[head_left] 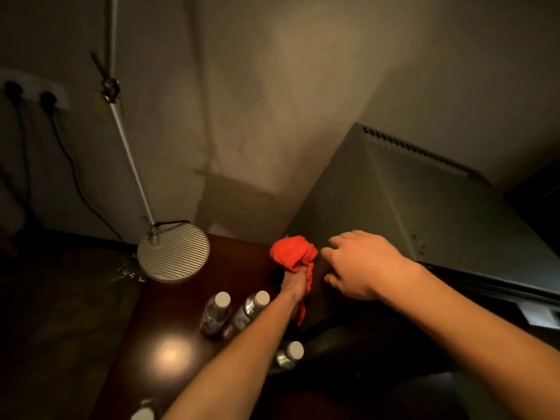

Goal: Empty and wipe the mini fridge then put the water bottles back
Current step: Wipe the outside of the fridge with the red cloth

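I see open bench (169, 353) left of the water bottles (233, 310); the lamp base (173, 252) blocks the far corner, and the mini fridge (424, 213) walls off the right.

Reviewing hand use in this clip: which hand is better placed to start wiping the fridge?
Probably left: the left hand already grips the red cloth beside the mini fridge. The right hand is empty.

A dim beige wall (272, 101) backs a dark glossy wooden bench (169, 328) carrying a lamp's ribbed round base (173, 252) and slanted white pole (127, 147), with two plugged sockets (30, 92) and trailing black cords (69, 165).
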Tool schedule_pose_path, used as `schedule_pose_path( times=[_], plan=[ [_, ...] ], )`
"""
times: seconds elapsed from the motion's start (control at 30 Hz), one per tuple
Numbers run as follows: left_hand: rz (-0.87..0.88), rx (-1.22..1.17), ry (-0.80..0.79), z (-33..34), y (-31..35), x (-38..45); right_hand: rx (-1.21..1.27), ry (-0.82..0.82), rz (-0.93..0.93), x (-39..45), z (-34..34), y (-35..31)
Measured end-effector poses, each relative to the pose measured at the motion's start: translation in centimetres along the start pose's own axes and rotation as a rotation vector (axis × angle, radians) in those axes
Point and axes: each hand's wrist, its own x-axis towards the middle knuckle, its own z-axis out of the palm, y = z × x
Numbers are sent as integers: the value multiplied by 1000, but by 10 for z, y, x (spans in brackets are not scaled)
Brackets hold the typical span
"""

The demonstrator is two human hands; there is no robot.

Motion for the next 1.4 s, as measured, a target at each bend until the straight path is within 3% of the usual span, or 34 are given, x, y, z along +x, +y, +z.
schedule_pose_path(
  times=[0.07, 0.13, 0.37, 0.7, 0.8, 1.0, 1.23, 1.4],
  plan=[
    [0, -24, 32, 9, -45, 38, 8, 0, 8, -10, 2, 1],
    [-11, -37, 69, 12, -45, 27, 4, 4, 13, -17, 3, 0],
    [-22, -213, 95, 14, 28, -96, 22, 44, 17, -23, 11, -11],
    [131, 9, 250, 25, 106, -63, -57, 90, -2, -18, 17, -4],
    [272, 43, 234, 34, 149, -56, -85, 91, -27, -19, 22, -4],
    [591, -54, 11, 41, 216, -75, -35, 101, -25, -18, 22, -2],
    [297, 142, 15, 7, 124, -57, -54, 105, 5, -9, 24, -4],
    [118, 10, -101, -13, 60, -65, -79, 76, 3, -4, 27, -6]
  ],
)
